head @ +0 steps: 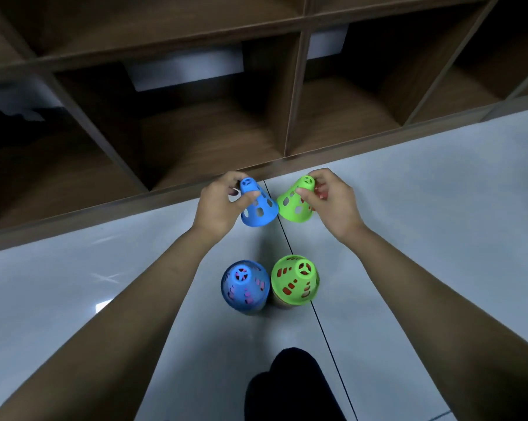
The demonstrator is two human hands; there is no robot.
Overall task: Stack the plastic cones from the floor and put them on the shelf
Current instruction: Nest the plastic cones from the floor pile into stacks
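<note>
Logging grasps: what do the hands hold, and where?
Left hand pinches a blue perforated plastic cone near its narrow top; right hand a green perforated plastic cone likewise.

At centre frame, a blue cone [258, 208] is gripped near its tip by the left hand [218, 205], and a green cone [296, 203] by the right hand [332, 202], their rims just beside each other. Lower down, a blue-topped stack [245, 287] and a green-topped stack [295, 279] are stood side by side on the pale floor [423, 208]. The upper frame is filled by a dark wooden shelf [293, 95] of open compartments.
</note>
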